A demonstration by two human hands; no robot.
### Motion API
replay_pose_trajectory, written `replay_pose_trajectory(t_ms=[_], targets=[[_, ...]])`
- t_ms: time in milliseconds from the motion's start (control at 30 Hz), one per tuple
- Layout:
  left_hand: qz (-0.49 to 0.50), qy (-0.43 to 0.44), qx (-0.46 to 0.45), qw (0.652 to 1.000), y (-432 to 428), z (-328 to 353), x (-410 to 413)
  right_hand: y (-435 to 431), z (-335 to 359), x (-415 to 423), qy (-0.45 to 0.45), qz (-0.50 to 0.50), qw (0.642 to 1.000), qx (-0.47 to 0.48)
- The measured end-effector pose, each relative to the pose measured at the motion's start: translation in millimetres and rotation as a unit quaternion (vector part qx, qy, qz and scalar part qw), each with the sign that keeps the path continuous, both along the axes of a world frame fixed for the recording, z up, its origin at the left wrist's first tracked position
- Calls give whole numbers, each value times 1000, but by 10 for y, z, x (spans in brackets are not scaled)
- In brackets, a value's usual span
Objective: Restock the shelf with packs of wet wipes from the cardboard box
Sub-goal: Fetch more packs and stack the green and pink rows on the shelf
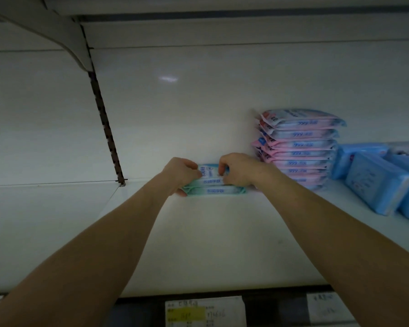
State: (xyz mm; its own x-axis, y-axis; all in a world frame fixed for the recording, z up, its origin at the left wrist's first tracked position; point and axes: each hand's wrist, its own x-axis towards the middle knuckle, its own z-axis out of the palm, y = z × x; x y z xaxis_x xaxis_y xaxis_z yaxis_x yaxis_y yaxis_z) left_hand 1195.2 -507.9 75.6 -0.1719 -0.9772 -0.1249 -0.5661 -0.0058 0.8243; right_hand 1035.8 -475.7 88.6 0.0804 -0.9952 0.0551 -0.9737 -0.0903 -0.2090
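Here, a small stack of wet wipe packs (214, 186), green at the edges with pale blue fronts, sits at the back of the shelf (198, 244) against the rear wall, just left of a taller pink stack (298, 149). The left hand (178, 173) wraps one end, fingers curled over the top and the thumb apparently beneath. The right hand (239, 169) clamps the other end, its fingertips pinching the top pack. Gripping both ends at once likely keeps the slippery packs squared one over another, and the spot beside the pink pile suggests a new column started in line with it. Two packs show printed front edges, with a third on top, but the exact count is hard to tell because the hands cover both ends. Whether the bottom pack touches the shelf is unclear. Loose blue packs (376, 182) lie farther right, cut off by the frame edge. The cardboard box is out of view, and the price labels (206, 312) below are too dim to read.
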Motion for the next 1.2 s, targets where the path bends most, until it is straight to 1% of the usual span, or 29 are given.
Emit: replay_pose_trajectory(t_ms=[133,233,300,367,467,567,633,700,767,900,1033,1200], targets=[[-3,-12,-5,1000,4,-5,-5,24,-11,13,24,-3,1000,-1],[-51,-26,7,998,17,-21,16,46,-125,11,16,-10,1000,20],[-83,-50,9,995,7,-44,31,60,-214,9,-4,-7,1000,-10],[-93,-62,5,994,-18,-54,52,87,-251,9,-17,4,999,-38],[-108,-81,2,991,-45,-33,73,116,-253,-27,-27,16,998,-46],[-125,-116,-10,985,-65,-21,66,119,-251,-75,-32,21,998,-45],[-133,-164,-39,977,-90,-8,34,112,-228,-88,-31,19,998,-45],[-138,-221,-76,962,-98,11,1,97,-202,-86,-16,19,999,-48],[-145,-248,-94,953,-92,9,-26,84,-190,-81,3,16,999,-51],[-155,-276,-105,943,-109,-26,-11,99,-189,-23,43,10,998,-46],[-168,-314,-142,924,-98,-70,-13,115,-257,58,68,-1,995,-77],[-130,-348,-161,914,-46,-118,-3,177,-197,193,124,-48,989,-67]])
